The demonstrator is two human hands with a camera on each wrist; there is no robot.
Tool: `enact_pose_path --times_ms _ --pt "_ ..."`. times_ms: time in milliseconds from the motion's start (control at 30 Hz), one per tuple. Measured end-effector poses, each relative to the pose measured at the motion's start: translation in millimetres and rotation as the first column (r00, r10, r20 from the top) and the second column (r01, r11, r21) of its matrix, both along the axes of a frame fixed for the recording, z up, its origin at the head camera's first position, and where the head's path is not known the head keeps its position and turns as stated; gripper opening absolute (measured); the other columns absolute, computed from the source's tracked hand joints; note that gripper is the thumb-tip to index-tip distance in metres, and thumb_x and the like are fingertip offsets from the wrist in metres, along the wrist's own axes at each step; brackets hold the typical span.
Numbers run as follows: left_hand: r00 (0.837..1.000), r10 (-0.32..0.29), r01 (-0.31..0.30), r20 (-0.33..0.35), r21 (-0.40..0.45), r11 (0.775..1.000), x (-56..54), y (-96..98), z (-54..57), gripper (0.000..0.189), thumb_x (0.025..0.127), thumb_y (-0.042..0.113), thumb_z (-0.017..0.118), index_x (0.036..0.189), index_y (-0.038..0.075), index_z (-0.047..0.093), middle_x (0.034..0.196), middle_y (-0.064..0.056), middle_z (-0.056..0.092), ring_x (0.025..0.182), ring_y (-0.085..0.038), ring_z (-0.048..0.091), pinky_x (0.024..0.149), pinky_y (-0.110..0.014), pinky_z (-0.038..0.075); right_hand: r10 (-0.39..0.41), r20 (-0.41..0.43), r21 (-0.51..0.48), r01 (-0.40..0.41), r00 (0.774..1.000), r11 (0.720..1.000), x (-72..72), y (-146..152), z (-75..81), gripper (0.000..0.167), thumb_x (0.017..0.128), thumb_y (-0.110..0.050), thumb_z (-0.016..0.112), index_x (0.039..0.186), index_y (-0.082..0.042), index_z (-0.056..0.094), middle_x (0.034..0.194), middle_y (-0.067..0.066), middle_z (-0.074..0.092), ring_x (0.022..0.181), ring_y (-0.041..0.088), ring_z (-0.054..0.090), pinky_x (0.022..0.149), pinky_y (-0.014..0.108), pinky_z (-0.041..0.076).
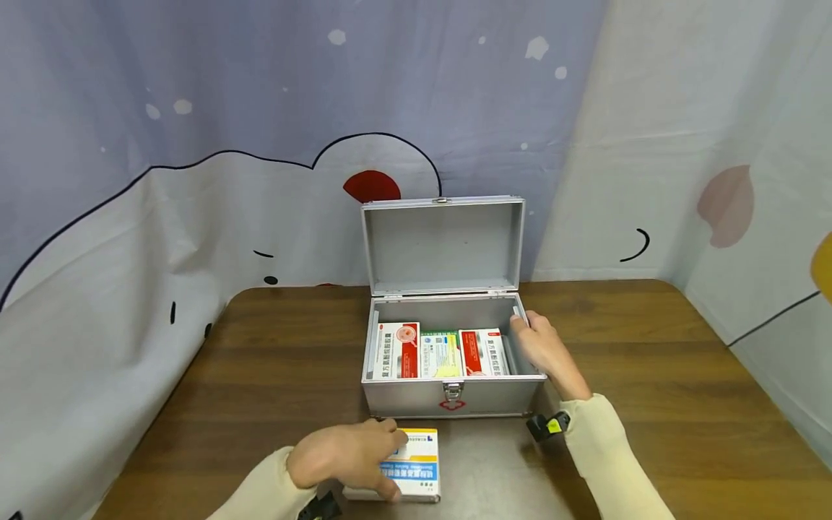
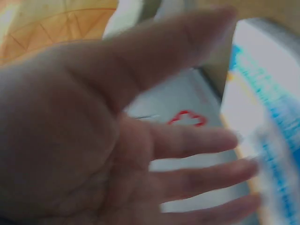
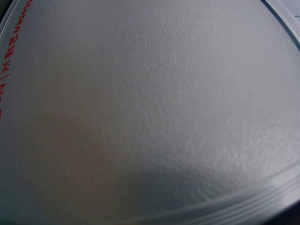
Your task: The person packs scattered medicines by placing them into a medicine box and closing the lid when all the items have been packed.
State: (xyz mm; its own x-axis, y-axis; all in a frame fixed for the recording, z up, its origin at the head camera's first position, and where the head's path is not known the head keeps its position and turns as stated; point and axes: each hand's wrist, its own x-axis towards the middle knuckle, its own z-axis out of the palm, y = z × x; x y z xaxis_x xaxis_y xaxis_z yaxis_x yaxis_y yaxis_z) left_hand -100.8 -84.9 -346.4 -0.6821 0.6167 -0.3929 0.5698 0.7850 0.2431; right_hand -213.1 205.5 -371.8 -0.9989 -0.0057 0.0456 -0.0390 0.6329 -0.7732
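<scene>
My left hand [image 1: 354, 453] reaches over a white, blue and yellow medicine box [image 1: 419, 473] lying on the table in front of the case. Thumb and fingers are spread, and in the left wrist view the straight fingers [image 2: 197, 141] come right to the edge of this box [image 2: 255, 89]. Behind it stands a silver first-aid case [image 1: 403, 399], lid raised, with a red cross outline on its front. My right hand [image 1: 542, 350] grips the case's right rim. The right wrist view shows only the textured silver panel [image 3: 164, 93], with the hand out of sight.
Inside the case stand two red-and-white medicine boxes [image 1: 393, 352] and a green-and-yellow one [image 1: 440, 357] between them. The raised lid [image 1: 448, 245] leans back near a patterned curtain [image 1: 260, 209]. Brown wooden tabletop [image 1: 286, 361] extends to both sides.
</scene>
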Motion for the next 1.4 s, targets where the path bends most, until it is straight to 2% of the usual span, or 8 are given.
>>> enact_pose_path --times_ms 133,233,367,533,767,933,1233,1400 --pt "0.995 0.041 -0.038 -0.087 0.034 0.999 3.6 -1.0 -17.7 0.063 0.065 0.038 0.08 0.117 0.015 0.054 0.097 0.007 0.043 0.089 -0.012 0.043 0.08 -0.029 0.044 -0.006 -0.01 0.003 0.006 1.0 1.0 -0.9 1.6 1.4 0.034 0.098 -0.024 0.035 0.105 0.004 0.054 0.1 0.022 0.056 0.087 0.031 0.051 0.075 0.042 0.041" --pt "0.99 0.063 -0.057 -0.13 0.05 0.997 2.7 -1.0 -26.6 0.071 0.06 0.035 0.083 0.12 0.014 0.052 0.105 0.002 0.043 0.094 -0.015 0.042 0.083 -0.033 0.044 -0.01 -0.006 0.005 0.01 1.0 1.0 -1.0 2.2 0.4 0.034 0.098 -0.024 0.035 0.105 0.004 0.054 0.099 0.021 0.056 0.087 0.03 0.05 0.074 0.041 0.041" --pt "0.986 0.097 -0.092 -0.134 0.042 0.995 2.8 -2.0 -37.8 0.083 0.054 0.034 0.087 0.124 0.016 0.048 0.114 0.0 0.039 0.1 -0.019 0.036 0.088 -0.038 0.041 -0.005 -0.002 0.0 0.005 1.0 1.0 -1.0 1.1 -1.8 0.035 0.097 -0.025 0.035 0.104 0.004 0.054 0.098 0.021 0.056 0.086 0.03 0.05 0.072 0.039 0.04" --pt "0.983 0.083 -0.078 -0.164 0.038 0.996 1.5 -3.9 -46.7 0.087 0.049 0.037 0.088 0.122 0.02 0.045 0.105 0.004 0.04 0.098 -0.02 0.035 0.09 -0.039 0.035 -0.007 0.001 -0.011 0.007 1.0 1.0 -2.3 0.1 -3.0 0.035 0.097 -0.026 0.036 0.105 0.003 0.054 0.1 0.021 0.056 0.088 0.031 0.05 0.075 0.04 0.04" --pt "0.987 0.074 -0.058 -0.14 0.116 0.992 -3.7 -7.0 -51.9 0.08 0.05 0.039 0.088 0.116 0.021 0.046 0.099 0.007 0.039 0.091 -0.015 0.036 0.08 -0.035 0.038 0.004 0.001 -0.01 -0.004 1.0 1.0 -3.4 -0.3 -1.6 0.035 0.098 -0.025 0.035 0.107 0.004 0.053 0.102 0.022 0.055 0.09 0.031 0.049 0.076 0.042 0.04" --pt "0.985 0.063 -0.038 -0.159 0.15 0.988 -5.7 -9.4 -52.9 0.08 0.052 0.045 0.085 0.117 0.019 0.047 0.098 0.007 0.039 0.09 -0.014 0.037 0.076 -0.032 0.04 0.008 -0.003 -0.011 -0.008 1.0 1.0 -3.2 -0.6 -0.1 0.036 0.098 -0.024 0.035 0.109 0.005 0.053 0.104 0.022 0.056 0.091 0.031 0.05 0.076 0.043 0.041" --pt "0.986 0.068 -0.032 -0.153 0.224 0.974 -5.8 -13.7 -52.8 0.088 0.056 0.054 0.079 0.128 0.015 0.046 0.104 0.008 0.041 0.096 -0.012 0.04 0.085 -0.031 0.042 0.018 0.001 0.045 -0.018 1.0 0.999 -1.3 -1.8 1.4 0.032 0.098 -0.023 0.032 0.094 0.002 0.052 0.088 0.018 0.052 0.084 0.03 0.048 0.069 0.038 0.039" --pt "0.982 0.072 -0.025 -0.172 0.258 0.966 -4.8 -16.6 -47.5 0.088 0.057 0.061 0.076 0.126 0.013 0.048 0.1 0.009 0.041 0.093 -0.009 0.041 0.078 -0.027 0.044 0.036 0.001 0.072 -0.036 0.999 0.997 1.7 -1.6 2.2 0.033 0.099 -0.022 0.03 0.1 0.005 0.05 0.098 0.024 0.054 0.098 0.038 0.051 0.08 0.049 0.041"
